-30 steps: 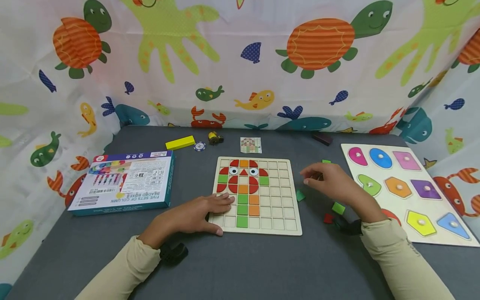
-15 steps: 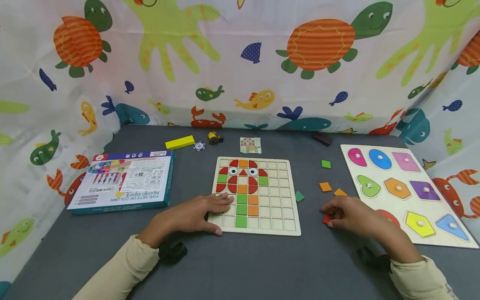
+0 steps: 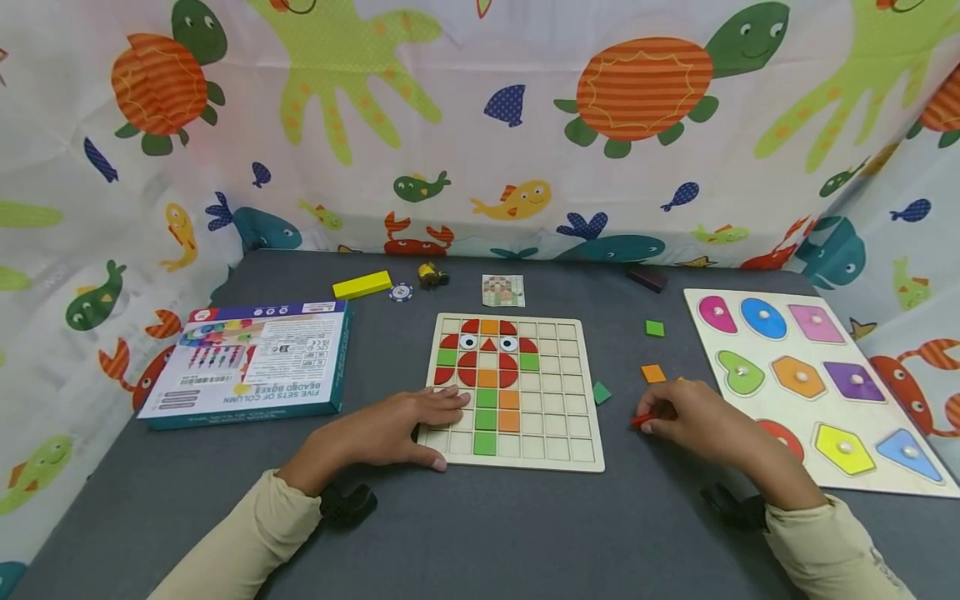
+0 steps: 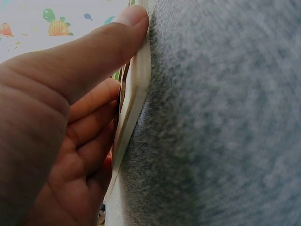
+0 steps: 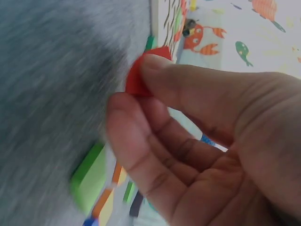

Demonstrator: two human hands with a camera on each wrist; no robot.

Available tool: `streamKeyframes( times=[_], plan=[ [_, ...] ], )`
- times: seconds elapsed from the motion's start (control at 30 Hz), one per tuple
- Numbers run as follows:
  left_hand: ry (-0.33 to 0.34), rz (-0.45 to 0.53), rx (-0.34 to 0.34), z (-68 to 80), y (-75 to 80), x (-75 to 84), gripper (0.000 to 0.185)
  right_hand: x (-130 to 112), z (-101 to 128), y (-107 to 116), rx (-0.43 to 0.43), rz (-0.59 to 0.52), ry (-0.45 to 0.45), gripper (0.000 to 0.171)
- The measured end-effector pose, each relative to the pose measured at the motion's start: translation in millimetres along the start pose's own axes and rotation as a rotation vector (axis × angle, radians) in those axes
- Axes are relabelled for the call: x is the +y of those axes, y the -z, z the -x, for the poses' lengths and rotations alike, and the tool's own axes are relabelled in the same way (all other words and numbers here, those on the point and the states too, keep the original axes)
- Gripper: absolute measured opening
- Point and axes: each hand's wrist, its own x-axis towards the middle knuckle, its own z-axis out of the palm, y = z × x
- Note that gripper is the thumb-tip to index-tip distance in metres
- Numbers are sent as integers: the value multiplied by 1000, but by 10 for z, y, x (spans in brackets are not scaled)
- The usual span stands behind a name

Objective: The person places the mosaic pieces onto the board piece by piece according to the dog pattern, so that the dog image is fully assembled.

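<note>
My left hand (image 3: 390, 425) lies on the lower left corner of a wooden grid board (image 3: 558, 400), fingers extended over the squares. In the left wrist view its thumb (image 4: 108, 47) is at the board's side edge. Red, green and orange tiles and two eye tiles form a figure in the grid. Right of the board, low over the table, my right hand (image 3: 690, 421) pinches a small red tile (image 5: 135, 81) between thumb and fingertips. The tile shows a curved edge in the right wrist view. An orange tile (image 3: 653, 373) lies just beyond that hand, another partly hidden behind it.
A teal-green tile (image 3: 602, 392) lies at the board's right edge, a green tile (image 3: 655, 328) farther back. A shape puzzle board (image 3: 765, 348) is at right, a box (image 3: 247, 362) at left. Behind are a picture card (image 3: 502, 290), yellow block (image 3: 362, 285) and dark block (image 3: 647, 278).
My right hand moved from beside the board right and down to the red tile, took hold of it, and shifted slightly left with it. The left hand stays in place.
</note>
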Motion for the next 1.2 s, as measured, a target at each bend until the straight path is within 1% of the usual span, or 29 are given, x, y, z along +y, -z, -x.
streamKeyframes(
  times=[0.1,0.3,0.53,0.73,0.83,1.0,1.2],
  plan=[
    [-4,-4,2,6,0,-7,74,-73,-119,-12,41,-10,28,9],
    [0,-3,6,14,4,-4,74,-283,-414,-89,57,-50,110,11],
    [8,2,7,12,3,6,73,-520,-768,-159,59,-100,96,10],
    [13,6,4,2,2,8,73,-638,-1038,-235,22,-146,125,15],
    [9,8,6,-3,-4,2,73,-678,-1107,-268,5,-166,121,14],
    [-4,8,8,-9,-11,-7,73,-723,-1137,-307,14,-169,55,12],
    [2,6,4,-5,0,4,73,-701,-1146,-327,-1,-66,65,10]
  ],
)
